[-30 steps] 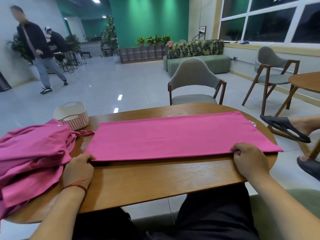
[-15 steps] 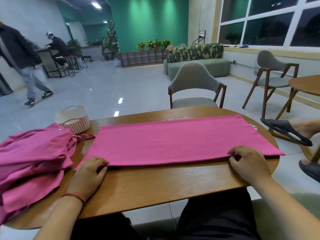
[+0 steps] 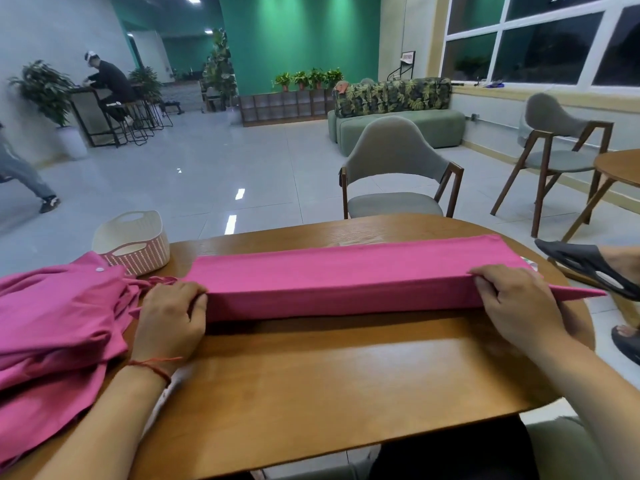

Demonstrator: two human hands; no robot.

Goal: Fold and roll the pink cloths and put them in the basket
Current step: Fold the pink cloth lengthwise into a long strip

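A pink cloth (image 3: 346, 271) lies across the round wooden table (image 3: 329, 375), its near edge lifted off the wood into a raised fold. My left hand (image 3: 171, 320) grips that lifted edge at the cloth's left end. My right hand (image 3: 516, 303) grips the same edge near the right end, where a thin corner of cloth sticks out past it. A cream basket (image 3: 133, 242) with a striped side stands at the table's far left. A heap of more pink cloths (image 3: 52, 327) lies on the left, just in front of the basket.
A grey chair (image 3: 394, 174) stands right behind the table. At the right edge a person's foot in a dark sandal (image 3: 585, 265) hangs close to the table. Another table (image 3: 620, 168) and chair (image 3: 554, 147) are at the right. People are far off on the left.
Both hands have lifted the cloth's near edge off the table and carried it away from me, so the flat cloth now shows a raised fold. The walking person has moved off to the left.
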